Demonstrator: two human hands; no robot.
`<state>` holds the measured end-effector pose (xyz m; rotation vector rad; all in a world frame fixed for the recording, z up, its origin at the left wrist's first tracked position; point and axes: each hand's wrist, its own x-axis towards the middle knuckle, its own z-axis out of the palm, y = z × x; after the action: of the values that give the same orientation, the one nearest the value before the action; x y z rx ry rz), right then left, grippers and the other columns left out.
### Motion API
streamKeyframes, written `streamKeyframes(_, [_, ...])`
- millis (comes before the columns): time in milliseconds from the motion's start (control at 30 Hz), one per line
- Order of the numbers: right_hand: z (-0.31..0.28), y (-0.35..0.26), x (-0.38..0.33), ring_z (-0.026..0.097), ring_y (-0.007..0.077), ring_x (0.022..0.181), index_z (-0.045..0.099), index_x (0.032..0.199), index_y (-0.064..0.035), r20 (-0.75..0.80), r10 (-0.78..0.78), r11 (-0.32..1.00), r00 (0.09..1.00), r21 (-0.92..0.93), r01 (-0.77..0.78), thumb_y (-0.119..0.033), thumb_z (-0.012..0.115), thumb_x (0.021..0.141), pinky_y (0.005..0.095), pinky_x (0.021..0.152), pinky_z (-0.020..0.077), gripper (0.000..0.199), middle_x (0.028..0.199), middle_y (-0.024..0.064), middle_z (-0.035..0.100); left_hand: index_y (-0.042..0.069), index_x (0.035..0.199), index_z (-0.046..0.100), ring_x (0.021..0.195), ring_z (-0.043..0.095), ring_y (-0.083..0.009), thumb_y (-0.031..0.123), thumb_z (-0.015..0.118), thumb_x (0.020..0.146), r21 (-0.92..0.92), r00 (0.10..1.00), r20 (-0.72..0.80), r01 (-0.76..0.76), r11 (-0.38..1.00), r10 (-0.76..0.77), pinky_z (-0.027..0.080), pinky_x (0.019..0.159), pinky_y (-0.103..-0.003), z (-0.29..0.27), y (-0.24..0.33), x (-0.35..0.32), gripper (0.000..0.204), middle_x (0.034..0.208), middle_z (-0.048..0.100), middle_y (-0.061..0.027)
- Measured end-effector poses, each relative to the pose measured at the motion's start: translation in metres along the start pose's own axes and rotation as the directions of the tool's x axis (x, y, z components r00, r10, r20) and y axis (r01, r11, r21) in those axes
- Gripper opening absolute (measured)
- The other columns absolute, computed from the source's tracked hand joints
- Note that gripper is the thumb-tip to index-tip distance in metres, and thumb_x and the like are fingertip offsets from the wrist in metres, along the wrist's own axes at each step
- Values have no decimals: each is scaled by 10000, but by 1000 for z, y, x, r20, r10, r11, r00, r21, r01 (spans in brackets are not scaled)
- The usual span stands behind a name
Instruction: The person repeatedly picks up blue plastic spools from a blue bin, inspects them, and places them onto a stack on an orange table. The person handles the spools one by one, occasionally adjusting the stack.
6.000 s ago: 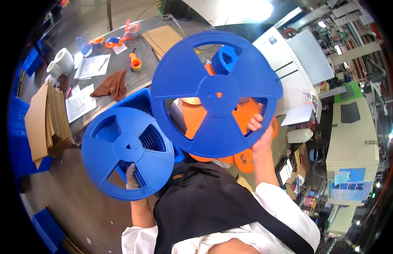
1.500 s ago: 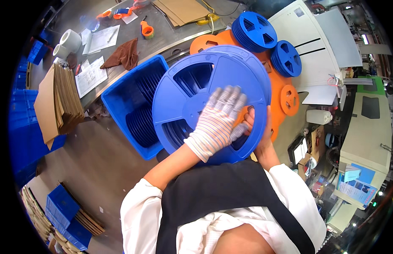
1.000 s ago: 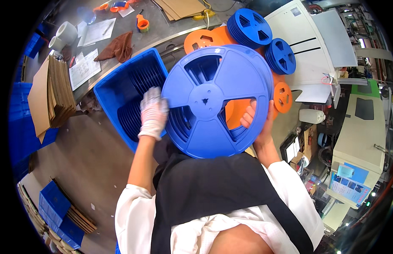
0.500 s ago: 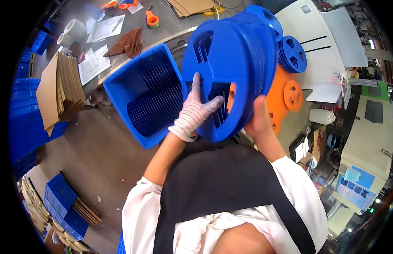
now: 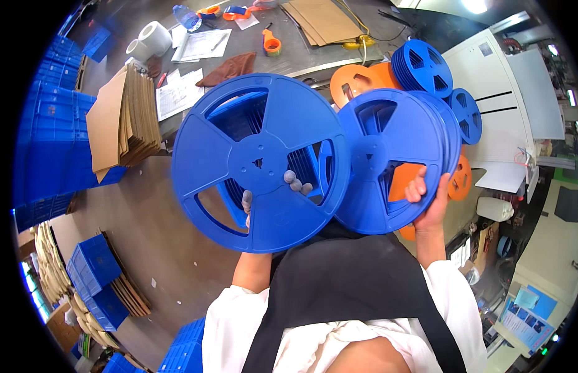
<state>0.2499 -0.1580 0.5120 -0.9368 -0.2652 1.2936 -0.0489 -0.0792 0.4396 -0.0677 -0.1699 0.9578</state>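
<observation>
My left hand (image 5: 282, 189), in a white glove, holds up a large blue plastic reel (image 5: 261, 161); its fingertips poke through the reel's cut-outs and the rest of the hand is hidden behind it. My bare right hand (image 5: 429, 199) grips a stack of matching blue reels (image 5: 394, 158) from below, to the right of the single reel. Both are raised in front of my chest. The edge of a blue bin (image 5: 233, 109) shows through the left reel's opening.
Orange reels (image 5: 357, 81) and smaller blue reels (image 5: 425, 65) lie on the grey table behind. Cardboard sheets (image 5: 124, 121), papers (image 5: 177, 93), tape rolls (image 5: 149, 37) and a brown cloth (image 5: 230, 65) sit at the left. Blue crates (image 5: 46, 124) stand stacked on the floor.
Half a second ago my left hand rested on the face of the reel stack. Now it has drawn one reel off to the left, apart from the stack in my right hand.
</observation>
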Motion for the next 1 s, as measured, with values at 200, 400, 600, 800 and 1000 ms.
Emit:
streamKeyframes(200, [-20,-19,10,403,90,527,563,1017,-10,15,-42,977,999,209,38,-466,469,996,233,518,342,466,648,-1,445,-12,1221,471,1185,533,-313,474,745,787,-123,995,-1,96,988,-97,384,1117,-428,-4,7,2,707,1108,584,-182])
streamKeyframes(400, [-35,-27,13,416,83,496,524,1007,-23,63,-82,943,995,327,57,-434,508,988,229,501,347,412,625,-15,443,-42,1186,514,1199,508,-326,324,711,658,-189,995,-92,11,982,-28,299,1161,-441,-13,15,5,672,1184,555,-156])
streamKeyframes(600, [-51,-30,22,473,82,497,495,995,-20,254,-129,913,958,407,15,-358,503,1004,232,499,365,338,637,3,473,28,1170,499,1147,482,-241,351,731,782,-61,991,-62,-119,991,115,332,1104,-404,-14,33,-9,556,1177,524,-89])
streamKeyframes(800, [-48,-42,20,497,103,517,504,1005,-7,286,-195,889,938,456,46,-403,503,997,245,515,396,396,643,14,499,-4,1346,394,1203,504,-294,350,728,830,209,963,104,-267,941,250,353,1122,-447,-10,53,-5,709,1191,544,-165])
streamKeyframes(1000, [-46,-42,27,495,137,580,540,1048,-23,274,-173,907,946,418,45,-530,428,991,279,577,409,523,697,26,515,-30,1355,385,1216,485,-318,290,691,869,177,996,-22,-84,981,89,445,1055,-414,17,32,10,657,1197,560,-166])
